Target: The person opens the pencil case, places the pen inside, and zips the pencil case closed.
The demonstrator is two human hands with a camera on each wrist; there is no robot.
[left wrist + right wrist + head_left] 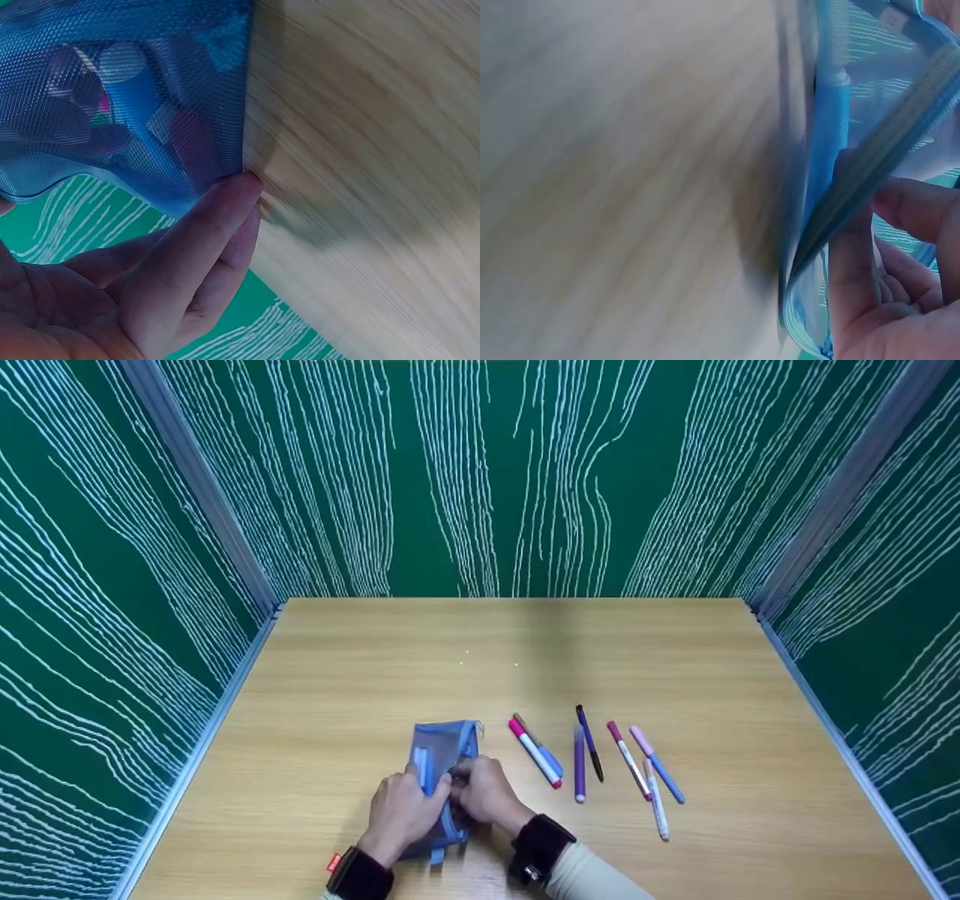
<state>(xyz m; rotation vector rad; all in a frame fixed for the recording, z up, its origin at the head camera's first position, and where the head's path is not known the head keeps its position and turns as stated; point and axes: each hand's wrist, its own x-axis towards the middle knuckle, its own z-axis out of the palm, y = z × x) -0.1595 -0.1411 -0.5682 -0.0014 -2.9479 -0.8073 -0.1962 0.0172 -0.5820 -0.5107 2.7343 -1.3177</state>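
Note:
A blue mesh pencil case [442, 731] lies on the table, with a light-blue marker [422, 765] at its left side in the head view. My left hand [401, 810] grips the case from the left. Through the mesh, the left wrist view shows several capped markers [139, 97], one bright blue, with my fingers [202, 247] at the case's lower corner. My right hand [484, 791] is at the case's right side. In the right wrist view its fingers [851, 270] pinch the zipper edge [877, 150], one passing behind it, close to a blue marker [832, 127] inside.
Right of the case lie a pink-capped marker [534, 754], a purple marker [580, 765], a dark pen [590, 742], a maroon-capped marker [628, 759], a lilac-capped blue marker [658, 765] and a pale marker [656, 802]. Green walls with white lines [450, 480] enclose the wooden table [360, 660].

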